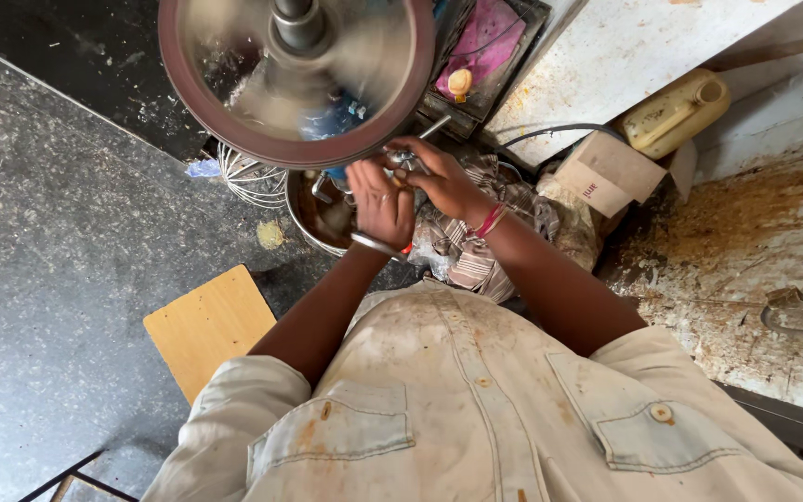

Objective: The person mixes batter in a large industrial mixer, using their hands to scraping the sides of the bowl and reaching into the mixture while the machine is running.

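A large round wheel (234,121) with a reddish-brown rim spins blurred at the top middle, on a grey hub (297,23). Just below its lower right edge my left hand (378,204) and my right hand (443,181) are together on a small shiny metal piece (401,160) held close to the wheel's rim. Both hands grip it; its shape is mostly hidden by my fingers. A thin metal rod (375,245) shows below my left wrist. Under the hands sits a round metal bowl (313,223). My stained pale shirt (457,400) fills the foreground.
A striped cloth (476,251) lies right of the bowl. A cardboard box (606,172) and a yellow jerrycan (676,112) stand at the upper right beside a sawdust-covered floor (755,242). A wooden stool seat (208,325) is at the left, a wire frame (248,181) near the wheel.
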